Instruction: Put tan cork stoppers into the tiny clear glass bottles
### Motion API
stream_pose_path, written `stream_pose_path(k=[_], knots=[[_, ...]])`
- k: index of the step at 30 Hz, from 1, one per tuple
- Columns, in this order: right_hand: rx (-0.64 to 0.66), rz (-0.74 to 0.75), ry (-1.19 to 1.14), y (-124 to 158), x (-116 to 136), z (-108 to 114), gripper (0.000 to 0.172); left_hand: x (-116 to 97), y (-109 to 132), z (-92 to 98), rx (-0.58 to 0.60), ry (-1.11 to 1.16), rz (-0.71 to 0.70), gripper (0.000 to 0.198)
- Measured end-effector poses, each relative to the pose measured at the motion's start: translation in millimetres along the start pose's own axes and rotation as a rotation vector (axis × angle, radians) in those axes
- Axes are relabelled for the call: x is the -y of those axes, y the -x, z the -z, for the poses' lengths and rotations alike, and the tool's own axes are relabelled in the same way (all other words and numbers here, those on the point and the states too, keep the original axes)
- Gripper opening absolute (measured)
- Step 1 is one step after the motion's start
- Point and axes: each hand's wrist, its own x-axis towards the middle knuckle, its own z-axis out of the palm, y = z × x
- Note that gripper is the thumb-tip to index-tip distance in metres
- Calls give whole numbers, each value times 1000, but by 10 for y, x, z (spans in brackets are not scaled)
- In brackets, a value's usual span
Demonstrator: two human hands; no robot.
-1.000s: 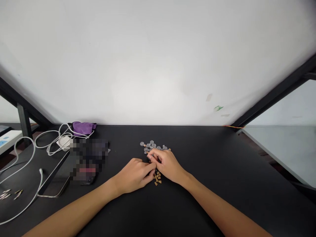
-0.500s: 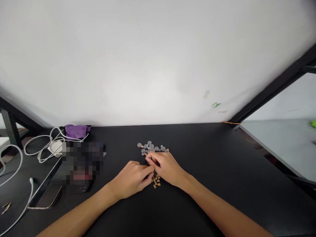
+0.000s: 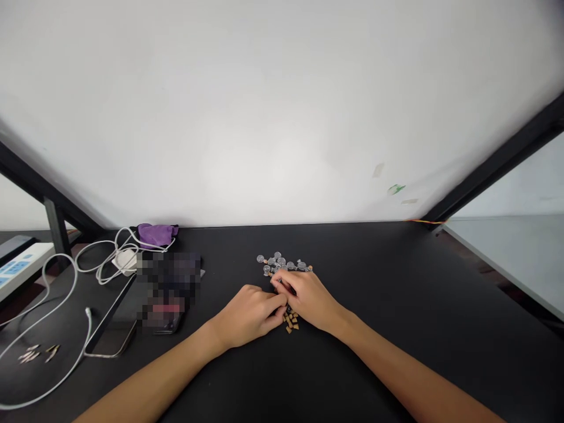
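Note:
Both my hands rest on the black table [image 3: 396, 305], fingertips meeting in the middle. My left hand [image 3: 251, 314] is curled, its fingers pinched toward the right hand. My right hand [image 3: 308, 296] is also curled, fingertips pressed together over a tiny part that I cannot make out. Just behind my fingers lies a cluster of several small clear bulb-like pieces [image 3: 282, 263]. Below the fingertips sits a little pile of brown cork-like pieces [image 3: 291, 321], partly hidden by my hands.
At the left lie a phone-like device [image 3: 165, 314], a flat tablet [image 3: 110, 343], white cables with a charger [image 3: 126, 259], a purple cloth [image 3: 155, 234] and several small metal pieces [image 3: 37, 352]. A white power strip [image 3: 20, 267] sits far left. White wall behind.
My hands stay pinched together in the same spot on the table. Only the view shifts, first to the right, then back to the left.

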Motion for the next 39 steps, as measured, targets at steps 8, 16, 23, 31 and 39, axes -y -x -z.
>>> stream_pose_path(k=[8,16,23,31,39], knots=[[-42,-1,116,7,-12,-35,21,-5,6,33,28,19,18,20],[-77,10,250,-28,36,103,18,-3,10,33,16,4,3,21],[54,-14,487,7,68,200,38,-8,10,36,21,30,3,20],[116,-27,490,19,71,144,37,0,22,23,12,49,-7,21],[41,-38,274,14,103,213,41,-17,19,40,4,54,21,21]])
